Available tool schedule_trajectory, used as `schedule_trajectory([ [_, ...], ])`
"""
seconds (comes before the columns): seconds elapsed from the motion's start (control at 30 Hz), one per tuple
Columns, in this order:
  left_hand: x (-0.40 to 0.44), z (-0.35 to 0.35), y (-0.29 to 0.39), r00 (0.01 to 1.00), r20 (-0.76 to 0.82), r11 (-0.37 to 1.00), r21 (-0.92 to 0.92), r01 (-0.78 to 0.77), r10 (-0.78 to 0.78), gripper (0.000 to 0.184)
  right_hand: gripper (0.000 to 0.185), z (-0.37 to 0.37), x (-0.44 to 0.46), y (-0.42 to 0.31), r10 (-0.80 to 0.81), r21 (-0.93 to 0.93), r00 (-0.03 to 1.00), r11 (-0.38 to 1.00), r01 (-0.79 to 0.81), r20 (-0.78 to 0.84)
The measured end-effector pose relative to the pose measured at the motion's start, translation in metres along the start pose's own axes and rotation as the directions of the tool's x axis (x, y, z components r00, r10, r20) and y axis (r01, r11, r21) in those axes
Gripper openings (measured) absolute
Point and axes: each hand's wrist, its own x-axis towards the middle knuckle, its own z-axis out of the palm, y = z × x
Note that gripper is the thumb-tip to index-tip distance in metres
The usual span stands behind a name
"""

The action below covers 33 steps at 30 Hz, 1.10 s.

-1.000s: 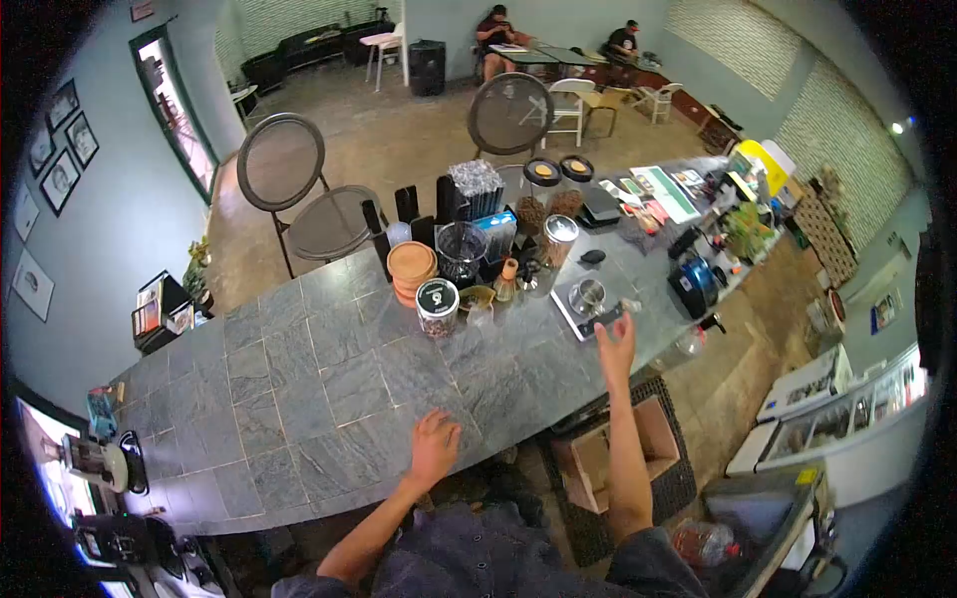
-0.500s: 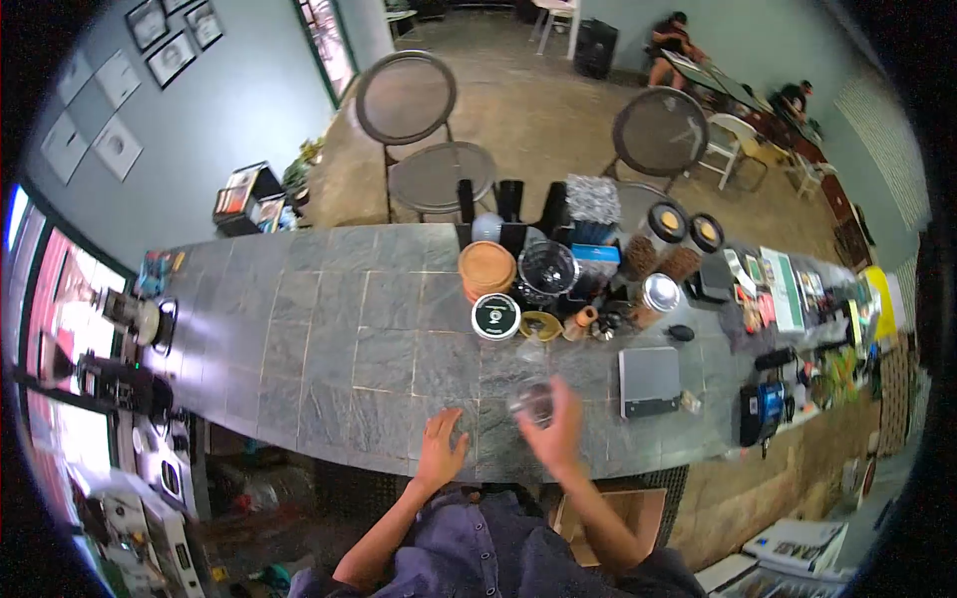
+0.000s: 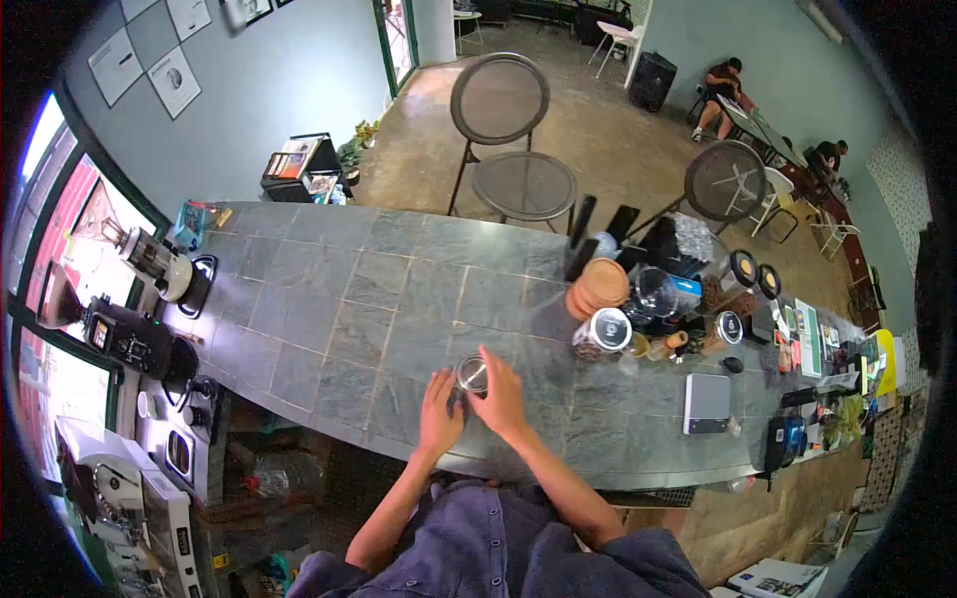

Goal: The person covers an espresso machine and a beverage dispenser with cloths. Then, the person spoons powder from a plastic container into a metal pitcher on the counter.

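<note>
A small clear glass (image 3: pixel 472 375) with a round rim is on or just above the grey tiled counter (image 3: pixel 339 329) in front of me. The fingers of my right hand (image 3: pixel 499 399) curve round its right side and grip it. Just left of the glass, my left hand (image 3: pixel 439 414) rests on the counter, fingers stretched out and holding nothing. Whether its fingertips touch the glass, I cannot tell.
To the right stand a stack of brown lids (image 3: pixel 601 286), a white-lidded jar (image 3: pixel 609 330) and a flat grey scale (image 3: pixel 707 403). A blender (image 3: pixel 159 269) and a coffee grinder (image 3: pixel 125 339) are on the left. Chairs (image 3: pixel 523 184) stand beyond the counter; people sit farther back.
My right hand has brought the glass left, close beside my left hand. My view has turned left, so the counter items now appear farther right.
</note>
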Motion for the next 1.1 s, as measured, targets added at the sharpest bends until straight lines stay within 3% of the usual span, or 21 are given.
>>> schedule_trajectory([
  [0.23,0.024,-0.036,-0.039,0.964,0.259,0.993,-0.110,-0.041,0.069,0.069,0.100,0.043,-0.003,-0.024,0.149,-0.066,0.988,0.986,-0.151,-0.038],
  [0.33,0.024,-0.048,-0.043,0.943,0.310,0.986,-0.153,-0.072,0.117,0.073,0.101,0.044,-0.009,-0.039,0.173,-0.048,0.972,0.982,-0.182,-0.159],
  [0.37,0.024,-0.051,-0.041,0.947,0.282,0.979,-0.170,-0.111,0.156,0.075,0.100,0.041,-0.011,-0.045,0.148,-0.057,0.958,0.984,-0.167,-0.247],
  [0.53,0.031,-0.056,-0.024,0.930,0.289,0.954,-0.256,-0.154,0.228,0.084,0.095,0.030,-0.042,-0.063,0.261,-0.012,0.911,0.960,-0.279,-0.319],
  [0.73,0.050,-0.026,-0.016,0.932,0.237,0.956,-0.168,-0.240,0.276,0.093,0.078,0.014,-0.087,-0.048,0.433,0.145,0.826,0.901,-0.409,-0.362],
  [0.87,0.063,-0.007,-0.022,0.948,0.246,0.977,-0.119,-0.177,0.201,0.093,0.067,-0.001,-0.107,-0.024,0.565,0.339,0.741,0.821,-0.459,-0.364],
  [1.1,0.086,0.012,-0.002,0.995,0.084,0.997,-0.067,-0.046,0.051,0.089,0.058,-0.050,-0.114,0.021,0.555,0.391,0.813,0.798,-0.459,-0.177],
])
